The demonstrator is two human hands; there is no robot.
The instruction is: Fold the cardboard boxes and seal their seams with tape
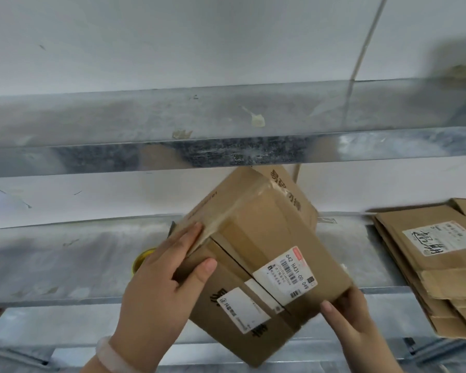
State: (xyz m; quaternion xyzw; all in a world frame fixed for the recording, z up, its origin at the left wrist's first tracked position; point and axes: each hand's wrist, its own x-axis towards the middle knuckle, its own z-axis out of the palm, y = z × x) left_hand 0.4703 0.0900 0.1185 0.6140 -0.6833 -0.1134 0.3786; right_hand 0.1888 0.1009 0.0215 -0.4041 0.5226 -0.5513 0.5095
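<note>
Box [253,251] – one, tilted above shelf [65,265]. My left hand [162,286] presses fingers flat on its taped end; right hand [353,316] clamps its near corner. One flat stack [441,267] – one tape roll [141,261].

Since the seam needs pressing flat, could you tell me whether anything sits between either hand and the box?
Nothing visible does. The left hand rests directly on the cardboard box, pressing its tape strip, and the right hand holds its near right corner.
</note>
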